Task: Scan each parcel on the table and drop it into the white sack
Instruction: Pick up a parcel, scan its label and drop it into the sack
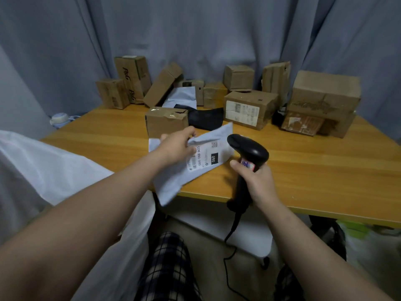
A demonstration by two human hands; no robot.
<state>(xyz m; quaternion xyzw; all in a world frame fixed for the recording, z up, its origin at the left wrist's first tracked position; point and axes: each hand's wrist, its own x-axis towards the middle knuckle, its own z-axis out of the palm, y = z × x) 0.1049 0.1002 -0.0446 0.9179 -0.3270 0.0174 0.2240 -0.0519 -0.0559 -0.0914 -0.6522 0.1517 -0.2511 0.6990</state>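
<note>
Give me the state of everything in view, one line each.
Mailer, label up, pinched by left hand, overhanging table edge.
Scanner, gripped by right hand, head beside the label.
Sack, left of table; mouth unclear.
Boxes, piled at table's far side.
Black bag, flat on table.

Eleven or so cardboard boxes beyond both hands, overlap blurs count. Two white mailer bags: one pinched in left hand, one beyond it. One black mailer bag. One scanner, in right hand. One white sack, left of left hand
</note>
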